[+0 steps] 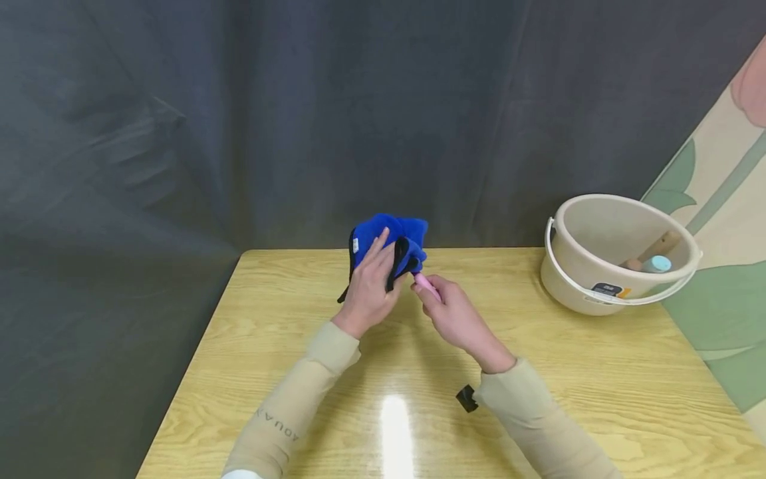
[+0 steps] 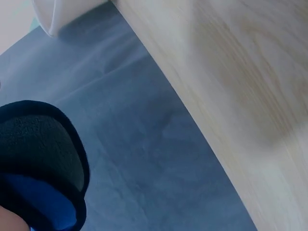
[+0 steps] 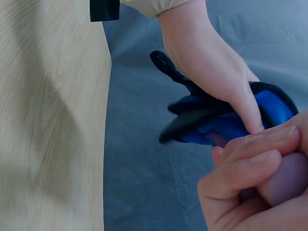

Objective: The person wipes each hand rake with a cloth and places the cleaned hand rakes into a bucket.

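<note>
A blue cloth [image 1: 378,233] with black edging and a small white tag is bunched in my left hand [image 1: 371,286], over the far part of the table. In the right wrist view, the left thumb [image 3: 250,113] presses the cloth from the near side. My right hand [image 1: 457,316] grips a pink handle [image 1: 427,286], its rounded end [image 3: 286,178] showing between curled fingers in the right wrist view. The handle runs into the cloth, which hides whatever is at its other end. A cloth fold [image 2: 43,202] fills the lower left of the left wrist view.
A beige bucket [image 1: 568,299] with a white carrying handle stands at the table's right rear. Inside are a wooden-handled item [image 1: 661,245] and a light-blue-ended item [image 1: 658,264]. A dark curtain [image 1: 383,120] hangs behind the wooden table [image 1: 287,293].
</note>
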Available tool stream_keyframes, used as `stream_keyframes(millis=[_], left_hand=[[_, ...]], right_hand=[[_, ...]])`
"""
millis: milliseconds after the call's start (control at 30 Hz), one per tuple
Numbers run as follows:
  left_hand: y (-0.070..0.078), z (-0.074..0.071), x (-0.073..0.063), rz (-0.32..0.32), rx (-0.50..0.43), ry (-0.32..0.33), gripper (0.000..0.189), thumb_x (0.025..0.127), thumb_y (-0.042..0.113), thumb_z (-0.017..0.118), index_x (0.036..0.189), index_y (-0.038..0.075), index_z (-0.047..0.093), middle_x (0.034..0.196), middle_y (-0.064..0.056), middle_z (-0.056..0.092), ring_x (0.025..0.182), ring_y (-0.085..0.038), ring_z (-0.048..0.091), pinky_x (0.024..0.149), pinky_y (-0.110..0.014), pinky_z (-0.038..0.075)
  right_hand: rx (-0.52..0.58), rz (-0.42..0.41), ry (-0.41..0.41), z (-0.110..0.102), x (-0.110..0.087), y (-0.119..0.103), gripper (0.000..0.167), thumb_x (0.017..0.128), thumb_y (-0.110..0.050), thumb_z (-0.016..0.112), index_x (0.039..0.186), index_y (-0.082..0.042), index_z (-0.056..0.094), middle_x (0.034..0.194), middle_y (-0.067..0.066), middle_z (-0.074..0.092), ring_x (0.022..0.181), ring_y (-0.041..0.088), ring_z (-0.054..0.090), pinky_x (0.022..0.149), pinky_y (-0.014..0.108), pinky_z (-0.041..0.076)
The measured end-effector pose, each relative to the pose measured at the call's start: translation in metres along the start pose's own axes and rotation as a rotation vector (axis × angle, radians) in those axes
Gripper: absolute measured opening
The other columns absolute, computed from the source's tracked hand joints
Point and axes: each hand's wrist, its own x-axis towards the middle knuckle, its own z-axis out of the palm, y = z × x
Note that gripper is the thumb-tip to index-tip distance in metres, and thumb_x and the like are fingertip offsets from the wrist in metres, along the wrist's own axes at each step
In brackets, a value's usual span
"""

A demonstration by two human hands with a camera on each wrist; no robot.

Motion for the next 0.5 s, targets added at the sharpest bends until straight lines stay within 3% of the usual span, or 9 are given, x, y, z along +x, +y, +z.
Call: stream_keyframes(millis=[233, 400, 500], left_hand=[[0.011, 0.004, -0.005, -0.02, -0.109, 0.036, 0.046, 0.099, 0.01, 0.062, 0.14, -0.008, 0.053, 0.14, -0.028, 0.054, 0.133, -0.04, 0.05, 0.113, -0.044, 0.036], [0.017, 0.006, -0.013, -0.007, -0.152, 0.034, 0.045, 0.097, 0.005, 0.063, 0.139, -0.008, 0.053, 0.14, -0.029, 0.055, 0.133, -0.036, 0.051, 0.114, -0.043, 0.036], [0.021, 0.007, -0.019, 0.024, -0.153, 0.015, 0.045, 0.101, 0.011, 0.059, 0.14, -0.01, 0.051, 0.138, -0.029, 0.056, 0.131, -0.038, 0.053, 0.112, -0.042, 0.038]], right_hand=[[-0.013, -0.001, 0.01, -0.001, 0.001, 0.002, 0.031, 0.109, -0.027, 0.047, 0.09, -0.005, 0.055, 0.062, 0.001, 0.045, 0.049, 0.015, 0.036, 0.044, 0.028, 0.031], [0.0, -0.008, 0.014, -0.002, 0.004, 0.006, 0.032, 0.109, -0.025, 0.047, 0.082, -0.008, 0.049, 0.06, -0.001, 0.041, 0.049, 0.014, 0.033, 0.046, 0.027, 0.028], [0.002, -0.016, 0.016, -0.002, 0.006, 0.009, 0.029, 0.108, -0.019, 0.045, 0.081, -0.008, 0.047, 0.06, -0.002, 0.039, 0.049, 0.012, 0.031, 0.046, 0.027, 0.027]])
